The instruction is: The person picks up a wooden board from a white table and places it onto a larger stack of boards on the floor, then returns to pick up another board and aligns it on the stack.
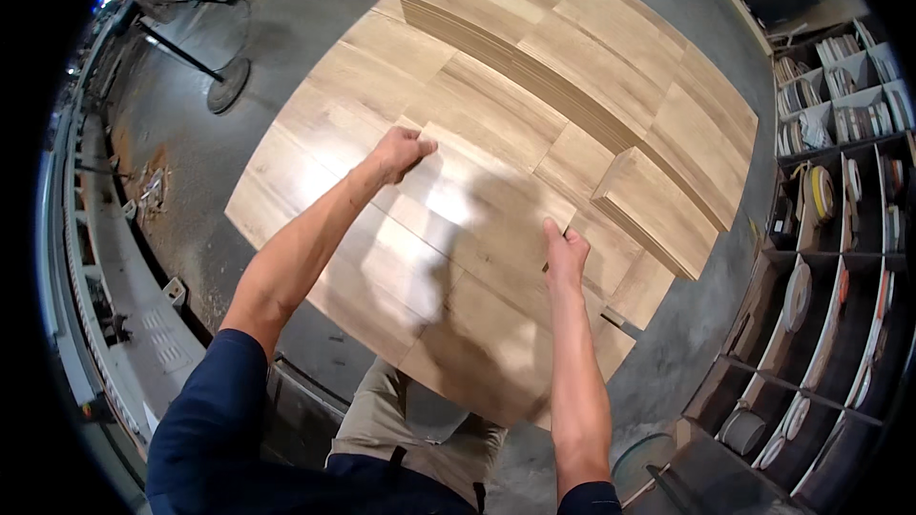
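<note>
One wood-grain board [491, 202] — likely stiff, light and slick-faced, best held by its edges — has the left hand [403, 154] and right hand [567, 254] closed on opposite ends.

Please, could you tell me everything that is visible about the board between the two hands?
The board is flat, light brown, with wood-like grain, shiny toward the left and shaded toward the right. The left hand grips its left end, the right hand its right end. It is over similar boards; whether it touches them is unclear.
</note>
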`<state>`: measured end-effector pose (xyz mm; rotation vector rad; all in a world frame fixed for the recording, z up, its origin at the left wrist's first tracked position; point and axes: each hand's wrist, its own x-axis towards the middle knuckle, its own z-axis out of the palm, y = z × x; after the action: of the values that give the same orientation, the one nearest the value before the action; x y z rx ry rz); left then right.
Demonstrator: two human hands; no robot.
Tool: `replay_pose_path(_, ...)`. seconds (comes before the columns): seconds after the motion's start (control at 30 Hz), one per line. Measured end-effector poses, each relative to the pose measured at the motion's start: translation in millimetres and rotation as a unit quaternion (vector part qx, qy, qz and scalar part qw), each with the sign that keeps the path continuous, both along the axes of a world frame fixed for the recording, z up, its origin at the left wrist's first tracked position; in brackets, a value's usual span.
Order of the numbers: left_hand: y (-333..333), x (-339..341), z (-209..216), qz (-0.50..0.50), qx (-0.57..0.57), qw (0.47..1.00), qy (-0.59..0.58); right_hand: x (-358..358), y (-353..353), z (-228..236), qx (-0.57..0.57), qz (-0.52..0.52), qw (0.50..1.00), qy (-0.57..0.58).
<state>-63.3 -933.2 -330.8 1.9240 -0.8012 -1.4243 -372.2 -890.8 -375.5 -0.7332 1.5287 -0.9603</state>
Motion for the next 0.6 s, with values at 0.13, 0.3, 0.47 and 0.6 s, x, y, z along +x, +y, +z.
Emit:
replay_pose_path(0.13, -58.0, 10.7, -25.8, -0.036, 0.003, 0.999, 0.018, 19.0, -42.5, -7.1, 0.017, -0.045, 0.994, 0.098)
replay_pose_path(0.3, -103.7, 10.3, -41.4, -0.053, -0.001, 0.999, -0.009, 28.3, -72.9, -9.9, -0.024, -0.086, 0.990, 0.109)
replay_pose_path(0.47, -114.2, 16.6, -53.8, -0.060, -0.046, 0.996, -0.038, 36.5, -58.7, -13.2, -0.089, -0.127, 0.987, 0.050)
replay_pose_path(0.6, -84.7, 12.6, -48.6, -0.030, -0.052, 0.998, -0.012, 35.1, -7.3, -22.7, -0.044, -0.193, 0.975, -0.101)
